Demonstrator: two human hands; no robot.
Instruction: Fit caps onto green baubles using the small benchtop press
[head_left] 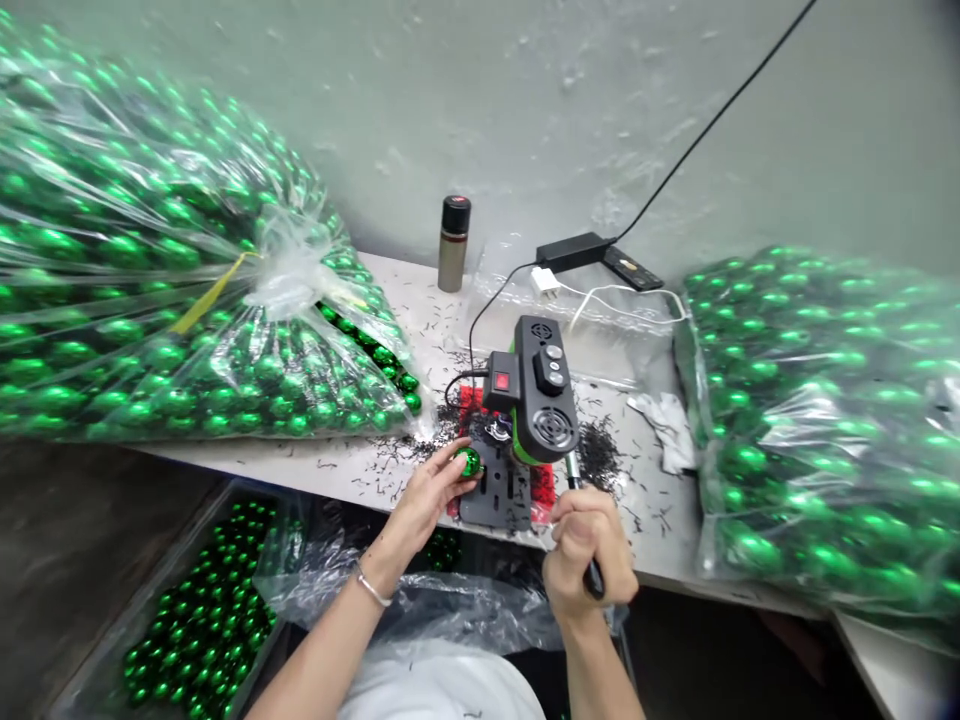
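Note:
Between the fingers of my left hand (431,492) is a shiny green ball (468,461), held just over the left side of a dark slotted base plate (495,490). My right hand (589,550) is wrapped round the black grip of a lever (594,578), whose metal rod runs up to a small black and green bench machine (546,390). A red switch (502,381) sits on the machine's side box. Red material (543,490) shows beneath the base plate. What lies under the machine's head is mostly hidden.
Clear bags of green balls stand left (135,260) and right (817,430) on the table. Dark shavings (600,450) lie round the machine. Behind it are a bottle (454,245), a power adapter (574,250) and cables. A lined bin of green balls (199,610) stands below left.

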